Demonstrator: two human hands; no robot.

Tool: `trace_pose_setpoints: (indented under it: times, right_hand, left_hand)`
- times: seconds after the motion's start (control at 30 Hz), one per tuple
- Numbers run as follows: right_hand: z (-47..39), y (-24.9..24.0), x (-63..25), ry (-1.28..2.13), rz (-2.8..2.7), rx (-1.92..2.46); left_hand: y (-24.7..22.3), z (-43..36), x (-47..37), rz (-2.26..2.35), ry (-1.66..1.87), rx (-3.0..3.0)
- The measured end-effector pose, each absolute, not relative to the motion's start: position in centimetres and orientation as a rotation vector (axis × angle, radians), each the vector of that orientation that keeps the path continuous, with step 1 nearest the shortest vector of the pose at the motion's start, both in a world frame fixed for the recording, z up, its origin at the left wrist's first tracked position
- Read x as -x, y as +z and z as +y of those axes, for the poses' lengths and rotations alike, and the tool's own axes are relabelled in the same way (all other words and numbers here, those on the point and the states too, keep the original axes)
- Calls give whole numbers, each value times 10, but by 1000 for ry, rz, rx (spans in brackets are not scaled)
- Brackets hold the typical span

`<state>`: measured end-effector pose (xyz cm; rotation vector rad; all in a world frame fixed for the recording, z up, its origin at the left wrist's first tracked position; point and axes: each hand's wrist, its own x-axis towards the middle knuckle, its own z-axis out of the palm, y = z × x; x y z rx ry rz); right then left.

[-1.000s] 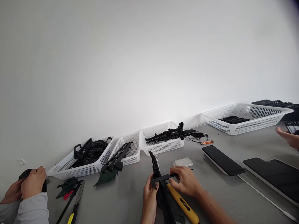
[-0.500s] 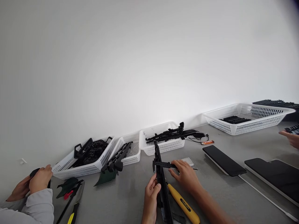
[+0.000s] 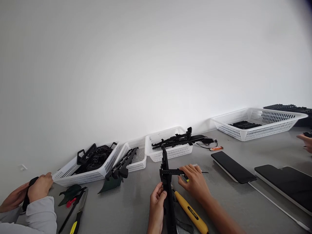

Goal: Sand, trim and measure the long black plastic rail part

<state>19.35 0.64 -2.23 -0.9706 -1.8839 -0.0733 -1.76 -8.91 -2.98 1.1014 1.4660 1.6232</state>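
My left hand (image 3: 157, 204) is closed around a long black plastic part (image 3: 169, 200), which points away from me and slants slightly upward. In my right hand (image 3: 193, 182) is a black caliper (image 3: 173, 172), its bar lying crosswise over the part. The caliper's jaws sit at the upper section of the part; whether both touch it I cannot tell. Beside the part lies a tool with a yellow handle (image 3: 191, 213), its far end hidden. A small white object is partly covered by my right fingers.
White baskets (image 3: 168, 156) with black parts line the wall; another white basket (image 3: 258, 132) stands at right. Black phone-like slabs (image 3: 234, 167) lie right. At left are a co-worker's hands (image 3: 40, 188) and a knife (image 3: 79, 216); another person's hand (image 3: 305, 142) shows far right.
The black part has turned slightly more upright under the caliper. My right hand has shifted a little to the right. The co-worker's hands at left have moved slightly apart.
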Motion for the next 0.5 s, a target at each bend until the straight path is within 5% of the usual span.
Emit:
trace_pose_setpoints:
  times: [0.5]
  right_hand:
    - [6,-23,-192,18,-1929,972]
  left_hand:
    - [-15,-94,37,1577,1828,-926]
